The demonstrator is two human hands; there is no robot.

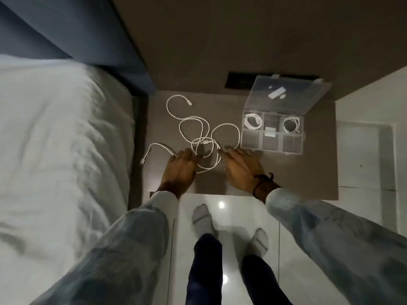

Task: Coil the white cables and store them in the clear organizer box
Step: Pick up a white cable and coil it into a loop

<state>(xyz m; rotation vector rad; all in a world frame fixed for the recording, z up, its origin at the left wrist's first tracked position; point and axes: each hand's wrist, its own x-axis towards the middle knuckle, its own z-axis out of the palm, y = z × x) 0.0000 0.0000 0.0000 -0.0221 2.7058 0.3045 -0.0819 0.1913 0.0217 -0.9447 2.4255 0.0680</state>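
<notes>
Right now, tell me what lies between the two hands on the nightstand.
In the head view, loops of the tangled white cable lie between the left hand and right hand, on the brown nightstand top.

The left hand (181, 165) covers part of the tangled cable (199, 137); the organizer box (273, 134) lid is blurred.

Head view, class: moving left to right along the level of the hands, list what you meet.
Bed → cable plug → left hand → cables → right hand → organizer box → floor.
</notes>
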